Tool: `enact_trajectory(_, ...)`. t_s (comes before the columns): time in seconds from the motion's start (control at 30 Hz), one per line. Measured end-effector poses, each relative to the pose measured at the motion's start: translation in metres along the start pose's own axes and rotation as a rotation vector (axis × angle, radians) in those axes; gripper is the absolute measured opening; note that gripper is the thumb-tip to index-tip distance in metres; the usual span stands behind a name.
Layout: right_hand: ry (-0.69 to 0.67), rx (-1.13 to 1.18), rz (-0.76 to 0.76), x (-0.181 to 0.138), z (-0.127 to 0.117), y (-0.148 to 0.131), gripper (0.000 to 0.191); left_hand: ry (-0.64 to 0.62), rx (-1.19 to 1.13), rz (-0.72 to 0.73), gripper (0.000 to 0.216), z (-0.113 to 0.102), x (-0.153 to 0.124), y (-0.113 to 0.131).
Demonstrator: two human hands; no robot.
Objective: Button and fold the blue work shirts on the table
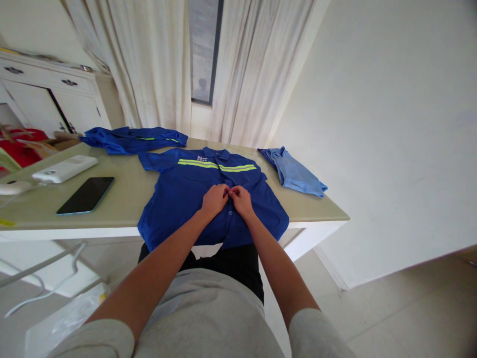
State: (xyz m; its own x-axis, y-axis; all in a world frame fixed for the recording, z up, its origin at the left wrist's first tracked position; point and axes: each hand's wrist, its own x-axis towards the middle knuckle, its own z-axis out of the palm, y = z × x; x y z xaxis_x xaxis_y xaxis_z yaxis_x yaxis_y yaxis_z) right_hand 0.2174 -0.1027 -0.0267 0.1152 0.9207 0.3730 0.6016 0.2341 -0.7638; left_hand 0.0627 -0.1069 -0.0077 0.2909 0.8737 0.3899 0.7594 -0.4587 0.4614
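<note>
A blue short-sleeved work shirt with a yellow-green reflective band across the chest lies face up on the table, collar pointing away from me. Its lower hem hangs over the front edge. My left hand and my right hand meet at the front placket, fingers pinched on the shirt's two front edges. The fingertips hide the spot between them, so the button there cannot be made out. One button shows just below my hands.
Another blue garment lies bunched at the back left, and folded light-blue clothing at the right. A black phone and a white power strip are on the left. The table's right end stands near a white wall.
</note>
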Motion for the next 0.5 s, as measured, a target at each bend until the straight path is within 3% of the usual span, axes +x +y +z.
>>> enact_trajectory(0.3,-0.024,0.177,0.102,0.000,-0.001,0.003,0.014,-0.031,0.263,0.090,0.024,-0.007,-0.008,0.014)
enact_trajectory(0.5,-0.064,0.152,0.111,0.001,-0.004,-0.002,0.015,-0.033,0.257,0.066,0.029,-0.003,-0.009,0.018)
